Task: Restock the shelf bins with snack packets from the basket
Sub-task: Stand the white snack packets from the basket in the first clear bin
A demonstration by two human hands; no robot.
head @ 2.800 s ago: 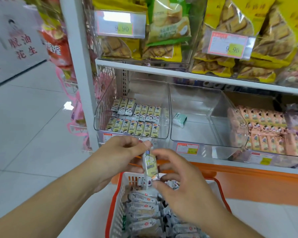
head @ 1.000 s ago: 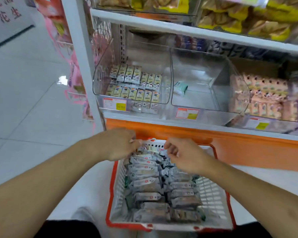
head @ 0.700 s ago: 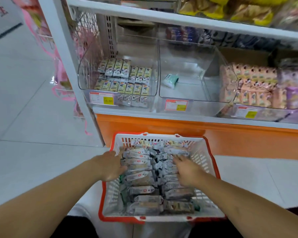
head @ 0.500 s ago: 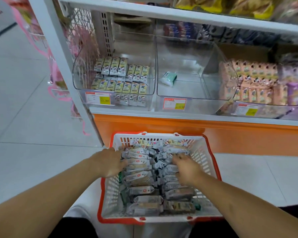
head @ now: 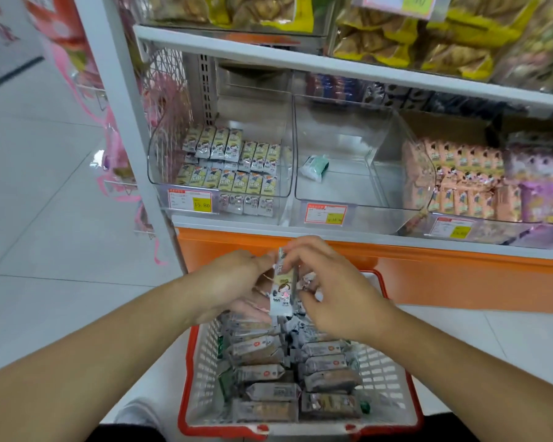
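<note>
Here, from the head view, I see my left hand (head: 233, 282) and right hand (head: 329, 291) both pinching one snack packet (head: 283, 290), held upright over the far end of the basket (head: 396, 419), which sits near me full of grey packets (head: 262, 373). Far left, a clear bin (head: 160, 173) holds rows of matching packets; the middle bin (head: 364, 199) holds one green packet (head: 315, 167)

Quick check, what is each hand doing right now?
Left hand: grips the small upright pale-yellow cartoon-printed snack packet above the red-rimmed white plastic basket.
Right hand: fingers pinch the same packet's top and side.
</note>
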